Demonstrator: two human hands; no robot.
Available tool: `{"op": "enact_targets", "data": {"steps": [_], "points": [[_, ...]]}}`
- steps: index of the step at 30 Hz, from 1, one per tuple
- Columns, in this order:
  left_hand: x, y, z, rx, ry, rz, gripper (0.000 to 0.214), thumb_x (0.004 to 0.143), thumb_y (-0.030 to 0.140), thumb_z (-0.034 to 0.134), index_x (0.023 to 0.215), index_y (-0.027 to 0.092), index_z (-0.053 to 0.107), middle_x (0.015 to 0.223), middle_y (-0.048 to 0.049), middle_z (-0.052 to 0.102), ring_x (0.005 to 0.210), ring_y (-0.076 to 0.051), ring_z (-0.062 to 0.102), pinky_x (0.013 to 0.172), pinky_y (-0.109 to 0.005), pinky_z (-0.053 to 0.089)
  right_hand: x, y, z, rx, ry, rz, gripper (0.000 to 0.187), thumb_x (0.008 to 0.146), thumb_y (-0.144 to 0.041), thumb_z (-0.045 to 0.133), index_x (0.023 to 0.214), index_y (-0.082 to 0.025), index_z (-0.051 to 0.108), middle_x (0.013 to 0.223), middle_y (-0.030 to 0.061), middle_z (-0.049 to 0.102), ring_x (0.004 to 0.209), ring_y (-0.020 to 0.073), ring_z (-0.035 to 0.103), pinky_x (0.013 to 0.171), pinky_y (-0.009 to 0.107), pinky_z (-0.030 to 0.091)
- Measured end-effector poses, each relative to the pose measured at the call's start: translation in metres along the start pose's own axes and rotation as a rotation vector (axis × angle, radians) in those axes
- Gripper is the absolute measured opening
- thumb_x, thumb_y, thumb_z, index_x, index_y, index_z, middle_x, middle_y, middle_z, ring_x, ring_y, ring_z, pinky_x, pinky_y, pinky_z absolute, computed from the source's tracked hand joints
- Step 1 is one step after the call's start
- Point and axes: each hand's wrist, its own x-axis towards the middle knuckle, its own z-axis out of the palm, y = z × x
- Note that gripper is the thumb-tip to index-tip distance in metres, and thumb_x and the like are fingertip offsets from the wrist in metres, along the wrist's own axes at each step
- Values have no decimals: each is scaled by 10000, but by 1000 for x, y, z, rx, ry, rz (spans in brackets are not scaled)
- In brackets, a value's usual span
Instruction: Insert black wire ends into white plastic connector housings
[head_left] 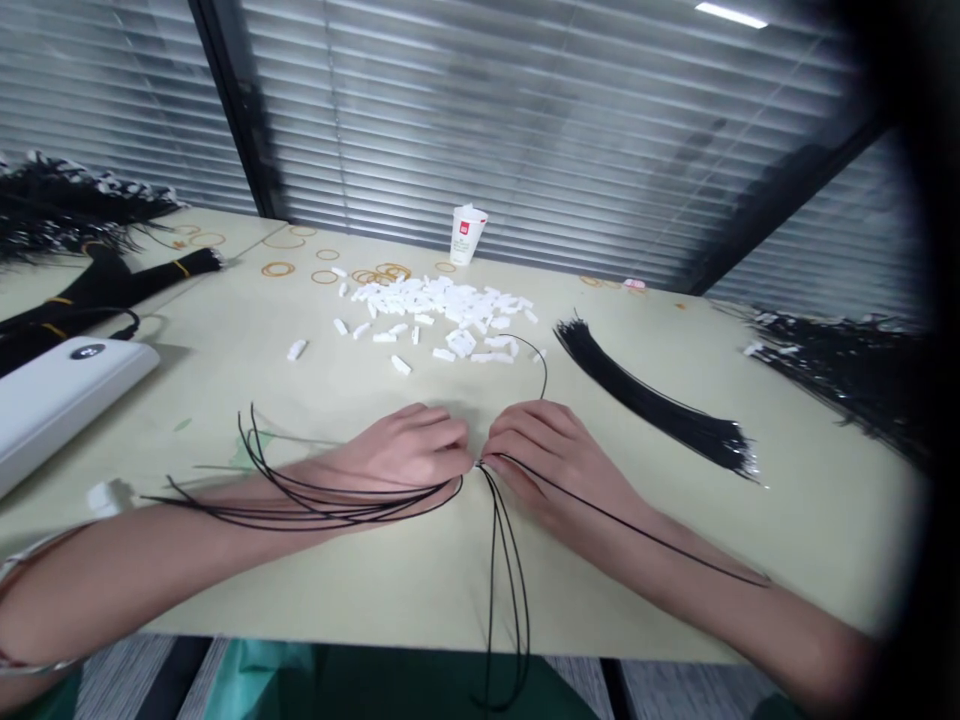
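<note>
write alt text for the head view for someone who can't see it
A person's left grip and right grip nearly touch over a pale table, pinched where thin black wires converge, some hanging past the near edge. Beyond are a heap of small white pieces and a white cup, with a black wire bundle to the right.

We're seeing L edge cutting white box [67, 400]; L hand [420, 445], R hand [544, 450] are hiding ends of wires [442, 488].

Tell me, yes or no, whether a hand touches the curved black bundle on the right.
No, the black bundle lies on the table, apart from the left hand and right hand, which hold thin black wires.
</note>
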Motion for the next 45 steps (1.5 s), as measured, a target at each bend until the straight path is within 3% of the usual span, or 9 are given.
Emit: {"op": "enact_targets", "data": {"steps": [14,24,45], "points": [[0,1,-1,4,11,-3,225,864,142,425,803,149,642,794,-54,602,746,-150,504,702,-269,425,-3,-11,-6,-99,-32,15,147,852,-103,455,794,-140,585,805,51,589,867,184,513,795,363,399],[1,4,-4,107,50,52,248,875,138,433,729,138,634,709,-46,586,657,-149,463,624,-266,393,-2,-12,-6,-20,-49,50,132,845,-126,446,737,-149,518,757,49,553,804,175,487,754,348,399],[2,6,-7,61,-9,46,270,903,157,405,762,129,633,769,-56,595,717,-155,484,672,-265,394,0,-7,-9,119,12,11,124,841,-154,478,735,-179,538,737,38,565,803,170,503,759,330,420]]}}
